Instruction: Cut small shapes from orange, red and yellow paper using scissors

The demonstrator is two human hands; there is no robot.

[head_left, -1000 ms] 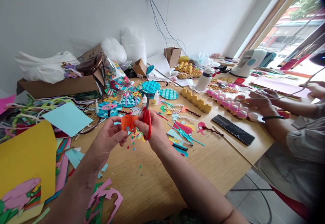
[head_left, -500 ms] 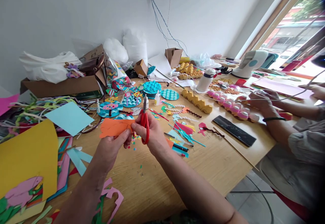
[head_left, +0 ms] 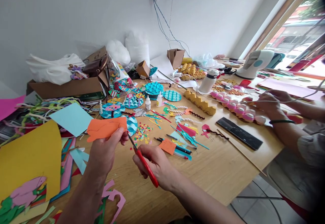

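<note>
An orange piece of paper with a drawn outline is pinched in my left hand, thumb on top. My right hand grips red-handled scissors, their blades aimed up and left at the paper's right end. The blade tips are close to the left fingers; whether they touch the paper I cannot tell. Beyond the hands lie scattered confetti bits and a blue wavy paper disc. A smaller orange scrap rests on some pens right of the scissors.
Coloured paper sheets and pipe cleaners crowd the left side. Two small glue bottles stand mid-table. On the right are a black phone, a thin wooden stick, a painted egg carton and another person's hands.
My right hand has swung the scissors from upright beside the paper down to the right, blades now toward the paper. The left hand has shifted left with the paper.
</note>
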